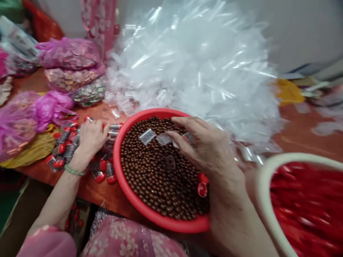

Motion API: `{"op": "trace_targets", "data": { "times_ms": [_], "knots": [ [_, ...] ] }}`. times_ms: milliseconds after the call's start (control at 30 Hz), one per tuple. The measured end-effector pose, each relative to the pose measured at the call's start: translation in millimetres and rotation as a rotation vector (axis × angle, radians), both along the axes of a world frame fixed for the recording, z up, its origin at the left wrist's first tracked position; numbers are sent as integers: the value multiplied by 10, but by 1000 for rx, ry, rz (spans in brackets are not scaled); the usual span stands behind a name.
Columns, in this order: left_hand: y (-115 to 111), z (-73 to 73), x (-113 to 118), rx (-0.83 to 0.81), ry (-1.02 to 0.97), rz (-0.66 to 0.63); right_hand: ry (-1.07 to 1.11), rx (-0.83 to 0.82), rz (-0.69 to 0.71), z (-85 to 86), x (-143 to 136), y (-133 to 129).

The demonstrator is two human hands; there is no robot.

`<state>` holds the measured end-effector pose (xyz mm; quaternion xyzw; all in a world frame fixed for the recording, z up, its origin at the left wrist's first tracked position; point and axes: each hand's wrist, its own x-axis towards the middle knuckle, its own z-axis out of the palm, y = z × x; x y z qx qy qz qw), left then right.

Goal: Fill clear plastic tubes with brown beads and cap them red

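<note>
A reddish-brown desk [300,130] is running across the view beneath a pale gray wall [300,32]. A large, blurred heap of clear plastic containers [198,67] is spreading over its back and middle, reaching up in front of the wall. Pink bags [71,53] are sitting at the left near a pink patterned cloth [98,25] that is hanging behind; a yellow bag [289,91] is lying right of the heap.

A red basin [119,153] is holding small brown balls [152,175], with a few clear pieces [147,136] lying on top. The right hand [175,126] is hovering over them, thumb and forefinger apart; whether it is gripping a piece is unclear. Well apart from it, the left hand [93,135] is resting palm down on red-capped containers [62,148] beside the basin; its grip is hidden. A cream basin [264,185] is holding glossy red pieces [308,207] at the right.
</note>
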<state>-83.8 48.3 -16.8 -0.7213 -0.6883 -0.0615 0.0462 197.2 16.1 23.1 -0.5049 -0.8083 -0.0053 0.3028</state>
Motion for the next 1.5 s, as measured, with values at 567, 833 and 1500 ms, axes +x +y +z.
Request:
{"op": "trace_targets", "data": {
  "times_ms": [567, 833, 1500],
  "knots": [
    [-47, 373, 829, -158, -326, -543, -468, -482, 178, -72, 178, 334],
    [8, 349, 1077, -220, -39, -593, -486, -500, 253, -147, 173, 567],
    [-360, 282, 1017, -338, -343, -718, 472, -487, -187, -149, 182, 338]
  ]
}}
